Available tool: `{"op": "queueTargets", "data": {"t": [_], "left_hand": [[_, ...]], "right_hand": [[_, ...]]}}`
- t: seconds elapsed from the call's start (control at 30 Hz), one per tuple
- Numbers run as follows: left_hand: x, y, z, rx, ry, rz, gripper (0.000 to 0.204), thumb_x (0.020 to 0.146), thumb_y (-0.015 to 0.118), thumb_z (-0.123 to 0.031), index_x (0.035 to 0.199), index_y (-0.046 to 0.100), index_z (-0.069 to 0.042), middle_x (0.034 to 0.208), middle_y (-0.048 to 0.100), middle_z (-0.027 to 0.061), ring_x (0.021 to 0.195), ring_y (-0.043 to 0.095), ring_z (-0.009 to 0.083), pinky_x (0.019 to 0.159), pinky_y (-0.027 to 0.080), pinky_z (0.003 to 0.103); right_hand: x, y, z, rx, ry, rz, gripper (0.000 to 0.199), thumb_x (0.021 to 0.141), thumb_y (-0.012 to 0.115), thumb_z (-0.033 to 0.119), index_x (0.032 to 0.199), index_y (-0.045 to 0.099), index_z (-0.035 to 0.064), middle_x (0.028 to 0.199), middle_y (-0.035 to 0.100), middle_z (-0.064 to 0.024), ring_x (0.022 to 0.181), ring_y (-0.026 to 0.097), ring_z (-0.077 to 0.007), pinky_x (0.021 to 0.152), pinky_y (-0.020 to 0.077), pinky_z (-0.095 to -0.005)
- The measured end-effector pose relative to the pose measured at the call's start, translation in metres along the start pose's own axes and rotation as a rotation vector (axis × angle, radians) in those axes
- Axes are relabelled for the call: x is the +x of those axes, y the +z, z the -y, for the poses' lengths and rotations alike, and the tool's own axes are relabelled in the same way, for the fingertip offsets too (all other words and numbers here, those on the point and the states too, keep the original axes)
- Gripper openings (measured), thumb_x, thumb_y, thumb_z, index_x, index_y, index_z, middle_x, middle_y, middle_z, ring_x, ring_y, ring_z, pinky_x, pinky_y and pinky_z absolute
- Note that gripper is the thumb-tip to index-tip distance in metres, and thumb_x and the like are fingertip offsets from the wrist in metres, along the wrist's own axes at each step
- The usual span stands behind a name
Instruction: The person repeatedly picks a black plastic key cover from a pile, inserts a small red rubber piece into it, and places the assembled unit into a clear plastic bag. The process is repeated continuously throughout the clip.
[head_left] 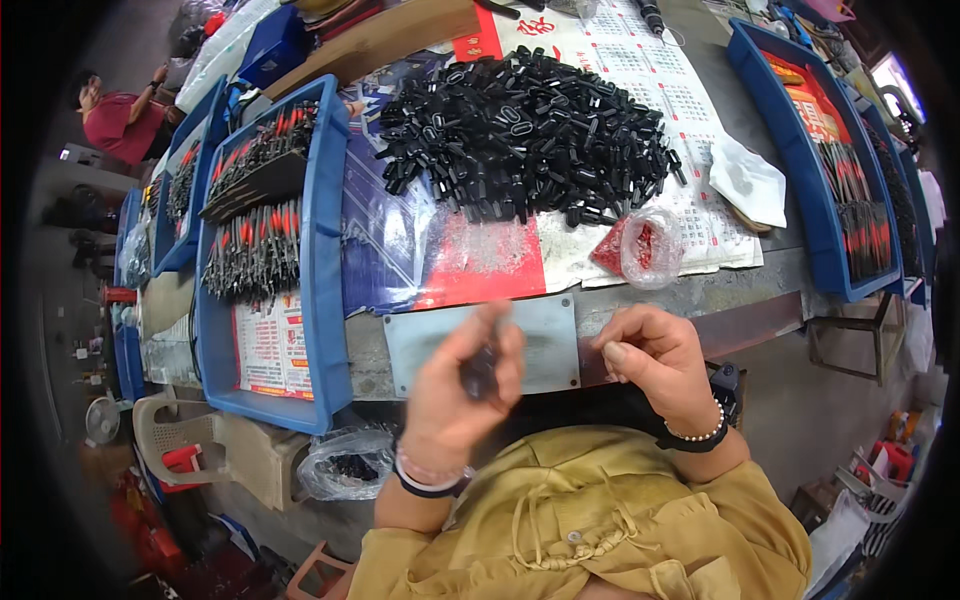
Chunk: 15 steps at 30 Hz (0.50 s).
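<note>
My left hand (455, 400) is over a pale metal plate (545, 345) fixed at the bench's near edge. Its fingers curl around a small dark piece (479, 373), smeared by motion, dark like the pieces in the pile. Just right of the plate, my right hand (655, 360) is closed in a pinch; whatever sits between thumb and fingertips is too small to name. Beyond both hands spreads a big heap of small black plastic parts (520, 130), some with oval slots. A clear plastic bag of tiny red pieces (648, 250) lies near my right hand.
At left, a blue tray (335, 250) holds rows of black-and-orange parts. Another blue tray (745, 90) with similar parts stands at right. A white cloth or paper (748, 185) lies on printed sheets. A beige chair (250, 465) and clear bag (345, 465) are below left; a person (125, 125) is far left.
</note>
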<state>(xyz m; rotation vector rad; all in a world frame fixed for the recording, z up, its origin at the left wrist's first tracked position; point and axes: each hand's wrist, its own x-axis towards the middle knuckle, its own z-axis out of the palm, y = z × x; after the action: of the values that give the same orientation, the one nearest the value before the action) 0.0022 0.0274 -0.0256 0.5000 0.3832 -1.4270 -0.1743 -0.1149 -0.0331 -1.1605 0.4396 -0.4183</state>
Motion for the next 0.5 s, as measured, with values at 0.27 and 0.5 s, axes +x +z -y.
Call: {"op": "queueTargets", "data": {"t": [0.27, 0.5], "left_hand": [[0.036, 0.019, -0.071, 0.371, 0.425, -0.037, 0.021, 0.092, 0.059, -0.013, 0.112, 0.058, -0.005, 0.083, 0.058, 0.0033, 0.066, 0.055, 0.0104, 0.049, 0.044, 0.019], [0.103, 0.029, -0.110, 1.967, 1.082, -0.667, 0.024, 0.081, 0.066, -0.016, 0.100, 0.066, -0.003, 0.076, 0.065, 0.0113, 0.069, 0.063, 0.0235, 0.063, 0.049, 0.034]], "right_hand": [[-0.019, -0.012, -0.001, -0.019, 0.023, 0.085, 0.011, 0.093, 0.059, 0.008, 0.096, 0.061, -0.0019, 0.081, 0.058, 0.0020, 0.068, 0.047, -0.0011, 0.060, 0.0393, -0.0173], [-0.034, -0.026, -0.005, -0.015, 0.043, 0.123, 0.010, 0.091, 0.059, 0.007, 0.095, 0.062, -0.0019, 0.080, 0.057, 0.0026, 0.067, 0.046, -0.0005, 0.059, 0.0391, -0.0174]]}}
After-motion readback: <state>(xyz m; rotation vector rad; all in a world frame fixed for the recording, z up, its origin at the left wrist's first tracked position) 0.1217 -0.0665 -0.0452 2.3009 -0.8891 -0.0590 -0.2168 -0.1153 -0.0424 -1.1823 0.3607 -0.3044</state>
